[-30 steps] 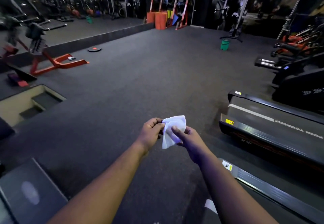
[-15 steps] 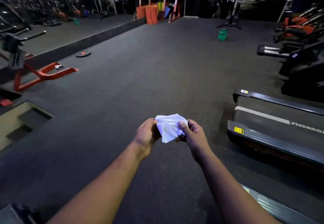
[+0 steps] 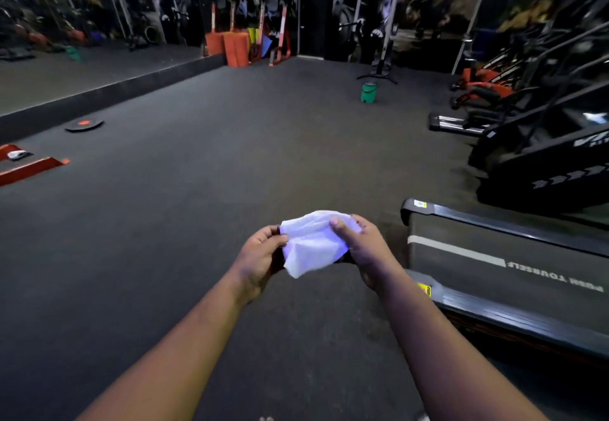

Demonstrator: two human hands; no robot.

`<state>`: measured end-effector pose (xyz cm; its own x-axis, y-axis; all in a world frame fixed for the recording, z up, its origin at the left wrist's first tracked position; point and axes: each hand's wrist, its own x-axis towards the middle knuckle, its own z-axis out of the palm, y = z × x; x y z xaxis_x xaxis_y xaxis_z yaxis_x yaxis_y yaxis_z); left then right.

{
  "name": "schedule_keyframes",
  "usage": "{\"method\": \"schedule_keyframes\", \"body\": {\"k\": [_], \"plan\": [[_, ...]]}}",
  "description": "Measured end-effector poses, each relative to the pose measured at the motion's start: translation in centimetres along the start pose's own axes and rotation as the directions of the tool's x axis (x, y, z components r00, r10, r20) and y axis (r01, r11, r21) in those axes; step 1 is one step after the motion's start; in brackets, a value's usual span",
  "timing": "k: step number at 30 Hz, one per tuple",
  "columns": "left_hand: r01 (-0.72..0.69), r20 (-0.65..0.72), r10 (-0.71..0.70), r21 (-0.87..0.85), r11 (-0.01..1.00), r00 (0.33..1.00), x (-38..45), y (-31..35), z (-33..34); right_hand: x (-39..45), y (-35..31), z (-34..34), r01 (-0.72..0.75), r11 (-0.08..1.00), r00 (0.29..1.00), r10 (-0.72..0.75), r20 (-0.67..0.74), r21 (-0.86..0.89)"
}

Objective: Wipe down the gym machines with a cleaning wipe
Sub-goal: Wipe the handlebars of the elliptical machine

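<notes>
A white cleaning wipe (image 3: 311,244) is stretched between both hands in front of me, above the dark rubber floor. My left hand (image 3: 260,257) pinches its left edge. My right hand (image 3: 364,249) grips its right side, thumb on top. A black treadmill (image 3: 501,256) lies just to the right of my right hand, its belt end nearest me. Further right stand a black stair machine (image 3: 557,157) and more machines behind it.
A green bucket (image 3: 368,92) stands on the floor far ahead. A black weight plate (image 3: 84,124) and an orange frame base (image 3: 31,167) lie at the left. Orange pads (image 3: 235,48) lean at the back wall. Mirrors line the left wall.
The wipe has been spread wider between my hands, which moved apart. My view has moved forward and turned right; the floor pit and the bench at the left are out of view.
</notes>
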<state>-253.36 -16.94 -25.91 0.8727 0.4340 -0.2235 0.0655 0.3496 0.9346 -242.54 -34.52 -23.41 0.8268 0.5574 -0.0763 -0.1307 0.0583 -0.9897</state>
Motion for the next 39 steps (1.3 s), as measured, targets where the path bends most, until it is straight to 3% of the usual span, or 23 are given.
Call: {"method": "schedule_keyframes", "body": {"k": [2, 6, 10, 13, 15, 19, 24, 31, 35, 39], "plan": [[0.054, 0.092, -0.055, 0.006, 0.999, 0.994, 4.6, 0.7, -0.8, 4.1, -0.9, -0.1, -0.049, 0.998, 0.999, 0.049, -0.019, 0.026], [0.124, 0.332, -0.202, 0.243, 0.962, 0.921, 13.1, 3.7, -0.8, 12.0, -3.2, 0.1, -0.142, 0.983, 0.988, 0.148, -0.042, 0.112], [0.033, 0.389, -0.1, 0.176, 0.984, 0.916, 19.9, 7.3, 1.8, 18.5, -3.7, -0.4, -0.06, 0.977, 0.992, 0.081, -0.096, 0.206], [0.008, 0.418, -0.053, 0.11, 0.994, 0.907, 25.7, 9.1, 4.3, 23.2, -2.9, -1.4, -0.217, 0.975, 0.968, 0.221, -0.118, 0.051], [-0.009, 0.414, -0.038, 0.111, 0.994, 0.91, 29.1, 9.6, 5.4, 26.0, -2.9, -2.5, -0.25, 0.966, 0.958, 0.256, -0.128, 0.057], [-0.086, 0.339, 0.022, 0.173, 0.981, 0.941, 36.4, 9.9, 7.5, 32.5, -2.8, -6.2, -0.071, 0.981, 0.949, 0.122, -0.289, 0.178], [-0.148, 0.185, 0.111, 0.206, 0.967, 0.977, 46.3, 10.7, 11.4, 41.8, -3.4, -12.2, 0.097, 0.993, 0.915, -0.06, -0.399, 0.074], [-0.232, 0.055, 0.226, 0.271, 0.934, 0.973, 60.4, 13.7, 16.5, 55.3, -6.0, -20.0, 0.181, 0.981, 0.873, -0.193, -0.447, -0.069], [-0.262, 0.038, 0.263, 0.296, 0.919, 0.964, 67.3, 14.7, 18.1, 62.2, -7.6, -23.0, 0.18, 0.977, 0.859, -0.211, -0.466, -0.111], [-0.349, 0.069, 0.354, 0.415, 0.84, 0.933, 76.6, 15.7, 19.1, 70.9, -8.2, -25.6, 0.185, 0.955, 0.82, -0.279, -0.5, -0.231]]}}
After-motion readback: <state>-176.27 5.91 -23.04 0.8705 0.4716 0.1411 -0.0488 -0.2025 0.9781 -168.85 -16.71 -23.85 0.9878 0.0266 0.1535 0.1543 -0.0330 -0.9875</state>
